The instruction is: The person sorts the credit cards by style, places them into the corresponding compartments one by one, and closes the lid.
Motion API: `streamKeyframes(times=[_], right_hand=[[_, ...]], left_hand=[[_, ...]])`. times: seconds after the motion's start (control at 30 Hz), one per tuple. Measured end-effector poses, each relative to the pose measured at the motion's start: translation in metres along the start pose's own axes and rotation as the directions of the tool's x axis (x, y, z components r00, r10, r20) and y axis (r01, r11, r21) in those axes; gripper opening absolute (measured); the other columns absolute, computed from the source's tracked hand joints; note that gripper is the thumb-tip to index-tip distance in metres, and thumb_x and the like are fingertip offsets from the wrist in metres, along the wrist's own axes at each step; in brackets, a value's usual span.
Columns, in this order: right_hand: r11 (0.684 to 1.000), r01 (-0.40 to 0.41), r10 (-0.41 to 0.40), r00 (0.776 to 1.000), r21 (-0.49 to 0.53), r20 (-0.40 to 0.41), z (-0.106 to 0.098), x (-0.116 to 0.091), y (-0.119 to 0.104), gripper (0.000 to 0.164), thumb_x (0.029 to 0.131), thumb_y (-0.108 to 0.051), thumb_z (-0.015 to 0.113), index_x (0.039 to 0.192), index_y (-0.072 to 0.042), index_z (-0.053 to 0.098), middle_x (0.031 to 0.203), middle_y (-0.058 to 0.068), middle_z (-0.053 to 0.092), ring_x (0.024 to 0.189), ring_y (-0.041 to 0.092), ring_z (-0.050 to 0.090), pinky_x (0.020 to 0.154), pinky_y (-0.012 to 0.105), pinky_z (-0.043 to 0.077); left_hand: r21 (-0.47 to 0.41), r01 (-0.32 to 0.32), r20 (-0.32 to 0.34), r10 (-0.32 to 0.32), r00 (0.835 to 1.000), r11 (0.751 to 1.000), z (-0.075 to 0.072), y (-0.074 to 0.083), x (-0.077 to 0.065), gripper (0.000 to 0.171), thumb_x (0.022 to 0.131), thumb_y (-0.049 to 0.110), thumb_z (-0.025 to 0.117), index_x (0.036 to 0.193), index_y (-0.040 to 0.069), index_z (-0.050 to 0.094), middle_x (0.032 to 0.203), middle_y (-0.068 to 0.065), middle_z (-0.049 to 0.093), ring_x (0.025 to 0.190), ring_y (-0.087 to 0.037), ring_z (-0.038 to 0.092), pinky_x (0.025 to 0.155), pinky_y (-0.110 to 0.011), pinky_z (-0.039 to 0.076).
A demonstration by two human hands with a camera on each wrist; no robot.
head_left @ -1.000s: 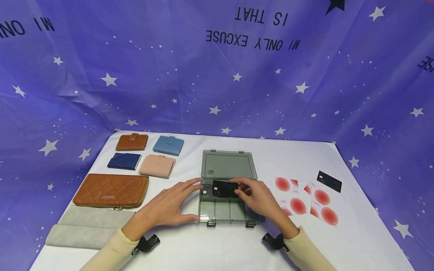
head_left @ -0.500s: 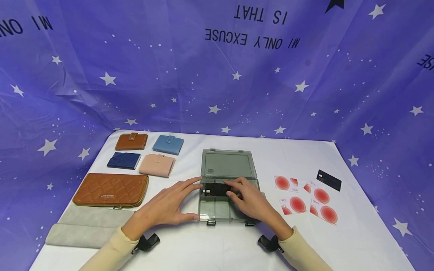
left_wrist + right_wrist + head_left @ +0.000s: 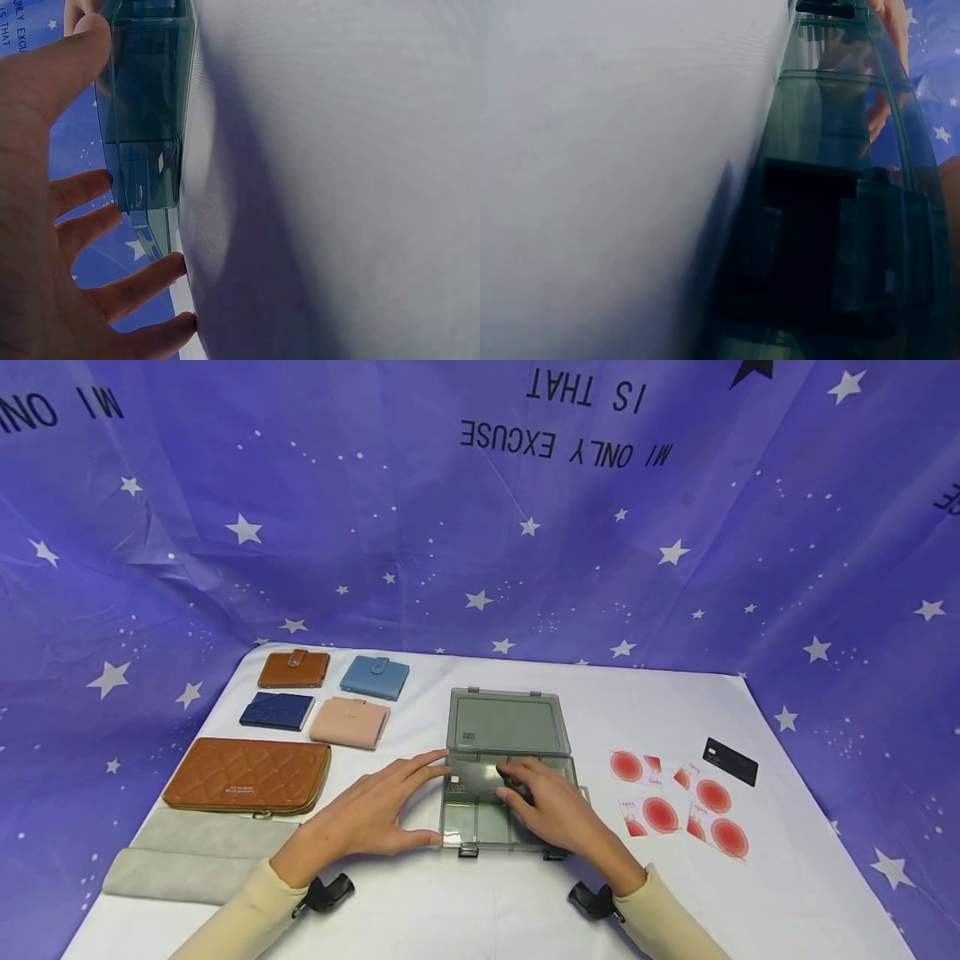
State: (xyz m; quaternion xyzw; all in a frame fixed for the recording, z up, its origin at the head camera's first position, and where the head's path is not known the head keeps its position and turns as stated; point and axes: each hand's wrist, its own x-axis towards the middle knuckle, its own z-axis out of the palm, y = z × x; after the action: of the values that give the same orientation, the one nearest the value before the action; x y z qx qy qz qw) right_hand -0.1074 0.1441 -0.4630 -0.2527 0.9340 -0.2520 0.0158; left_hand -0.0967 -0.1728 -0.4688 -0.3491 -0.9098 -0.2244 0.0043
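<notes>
Was seemingly settling black card (image 3: 476,781) in rear left of open box (image 3: 491,822), left hand (image 3: 369,810) at its edge with fingers apart; couldn't tell whether pinching or pressing with right hand (image 3: 557,806); probably needed clean release next.

Across went the right hand (image 3: 558,802), leftward over the box (image 3: 491,822), and the black card (image 3: 472,781) travelled with it! A second earlier that card sat well to the right of the lower card's end; then the gap narrowed, and two pale chips became one chip (image 3: 455,779) as they lined up.
</notes>
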Motion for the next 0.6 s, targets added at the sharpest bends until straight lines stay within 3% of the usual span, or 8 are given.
streamKeyframes(times=[0.27,0.37,0.5,0.6], right_hand=[[1.000,0.026,-0.025,0.999,-0.016,0.040,-0.012,0.001,0.004,0.044,0.108,-0.039,0.065,0.143,-0.012,0.070,0.141,0.008,0.070,0.128,0.029,0.068,0.103,0.054,0.055],[0.999,0.021,-0.022,0.999,0.030,0.031,-0.026,-0.001,0.010,0.042,0.107,-0.035,0.069,0.141,-0.012,0.070,0.137,0.007,0.072,0.114,0.026,0.072,0.096,0.048,0.058],[0.995,0.009,-0.007,1.000,0.095,-0.030,-0.046,-0.007,0.028,0.042,0.104,-0.027,0.075,0.141,-0.010,0.070,0.131,0.007,0.073,0.104,0.023,0.072,0.086,0.042,0.059],[0.994,0.021,-0.011,0.995,0.106,-0.096,-0.059,-0.012,0.051,0.043,0.102,-0.022,0.078,0.141,-0.008,0.069,0.130,0.009,0.074,0.112,0.028,0.073,0.091,0.045,0.060]], left_hand=[[0.004,0.000,0.002,0.000,1.000,1.000,0.000,0.001,0.001,0.091,0.089,0.072,0.075,0.162,0.023,0.050,0.174,0.007,0.034,0.146,-0.019,0.051,0.101,-0.050,0.056],[0.012,-0.003,0.004,0.003,1.000,1.000,0.001,0.001,0.001,0.091,0.090,0.074,0.073,0.162,0.023,0.049,0.175,0.007,0.034,0.147,-0.019,0.050,0.101,-0.050,0.056],[0.023,-0.010,-0.001,0.010,1.000,1.000,0.002,0.001,0.001,0.092,0.090,0.075,0.071,0.162,0.023,0.049,0.174,0.007,0.034,0.146,-0.018,0.051,0.101,-0.049,0.056],[0.029,-0.010,-0.009,0.010,1.000,1.000,0.002,0.001,0.001,0.092,0.090,0.076,0.071,0.162,0.024,0.049,0.174,0.007,0.035,0.145,-0.017,0.052,0.100,-0.048,0.056]])
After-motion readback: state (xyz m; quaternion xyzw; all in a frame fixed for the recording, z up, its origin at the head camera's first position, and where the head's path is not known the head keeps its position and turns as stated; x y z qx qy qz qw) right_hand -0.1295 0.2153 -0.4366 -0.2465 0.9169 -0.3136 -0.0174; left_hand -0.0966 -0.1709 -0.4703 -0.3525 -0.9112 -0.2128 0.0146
